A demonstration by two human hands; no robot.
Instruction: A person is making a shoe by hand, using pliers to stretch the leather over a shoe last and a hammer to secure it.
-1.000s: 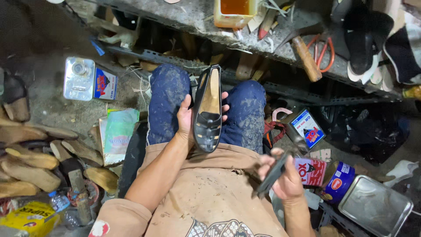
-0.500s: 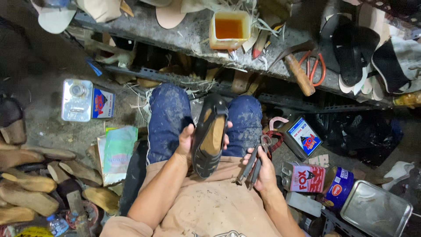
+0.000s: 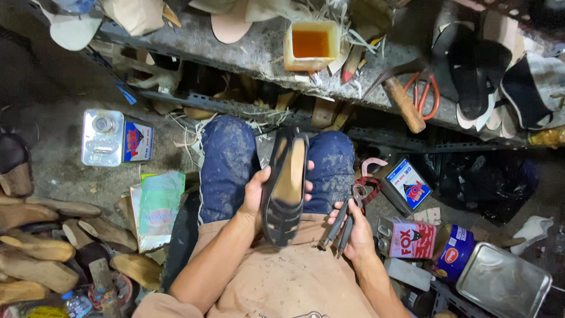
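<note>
Cluttered bench above; left hand (image 3: 254,194) grips black shoe (image 3: 284,187) at centre, tan insole up; right hand (image 3: 355,234), lowered, clasps pliers (image 3: 340,225).

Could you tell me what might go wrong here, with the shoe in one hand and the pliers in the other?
The left hand alone holds the black shoe over the lap, so it could slip. The pliers in the right hand lie close to the shoe and might scratch it. The open tub of orange liquid sits at the bench edge above the knees and may spill if bumped.
</note>
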